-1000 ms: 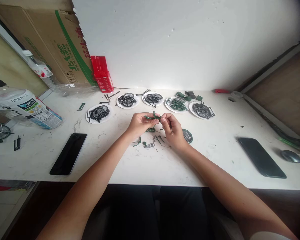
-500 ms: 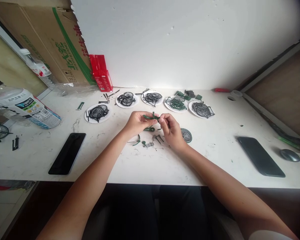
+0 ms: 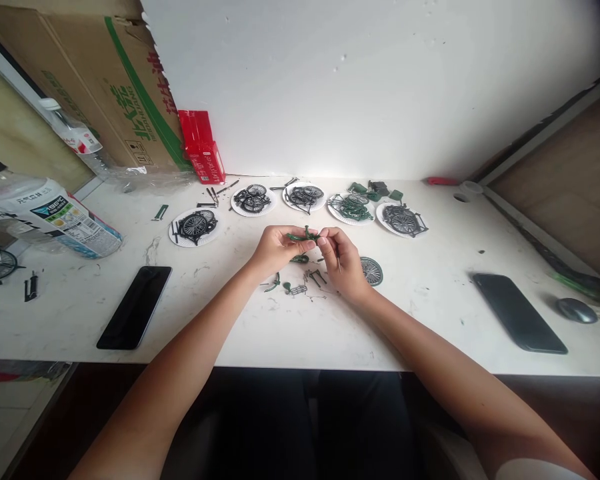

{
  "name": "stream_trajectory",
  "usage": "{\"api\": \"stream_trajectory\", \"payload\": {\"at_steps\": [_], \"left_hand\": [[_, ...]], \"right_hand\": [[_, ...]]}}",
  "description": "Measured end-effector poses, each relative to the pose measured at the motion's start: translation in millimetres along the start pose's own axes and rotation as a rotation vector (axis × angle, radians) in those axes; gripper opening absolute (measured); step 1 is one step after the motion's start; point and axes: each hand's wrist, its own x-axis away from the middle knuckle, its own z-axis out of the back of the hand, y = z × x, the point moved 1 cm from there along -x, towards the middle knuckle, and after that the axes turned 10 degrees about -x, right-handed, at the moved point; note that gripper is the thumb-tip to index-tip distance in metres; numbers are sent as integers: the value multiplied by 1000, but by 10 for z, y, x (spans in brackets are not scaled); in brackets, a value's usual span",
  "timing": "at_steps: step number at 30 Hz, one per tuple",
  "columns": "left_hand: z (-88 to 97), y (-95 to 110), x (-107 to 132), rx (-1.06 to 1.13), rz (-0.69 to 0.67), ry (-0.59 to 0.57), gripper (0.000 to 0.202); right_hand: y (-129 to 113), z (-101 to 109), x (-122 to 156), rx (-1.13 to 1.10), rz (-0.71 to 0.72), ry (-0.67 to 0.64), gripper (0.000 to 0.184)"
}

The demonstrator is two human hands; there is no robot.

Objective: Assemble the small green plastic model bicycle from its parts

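Above the middle of the table, my left hand pinches a small green model bicycle part, perhaps a piece of the frame. My right hand closes on the other end of the same part, its thumb and forefinger together; something thin pokes down beside its fingers, too small to name. Below the hands lie a green curved piece, a small grey rack and a forked green piece. A spoked green wheel rests just right of my right hand, partly covered by it.
Paper plates of bicycle parts, such as a left plate and a right plate, line the back. A black phone lies left, a dark slab and a mouse right. A large bottle and a red box stand left.
Both hands stay almost where they were, still on the green part. Only a very slight shift of the fingers and of the view shows.
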Motion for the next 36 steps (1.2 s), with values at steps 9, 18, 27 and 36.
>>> {"api": "stream_trajectory", "payload": {"at_steps": [9, 18, 27, 36], "left_hand": [[-46, -103, -4, 22, -2, 58, 54], [-63, -89, 1, 41, -3, 63, 52], [-62, -79, 15, 52, 19, 58, 53], [-72, -98, 9, 67, 36, 73, 54]], "right_hand": [[0, 16, 0, 22, 29, 15, 30], [10, 16, 3, 13, 24, 15, 31], [-4, 16, -6, 26, 33, 0, 31], [15, 32, -23, 83, 32, 0, 32]]}}
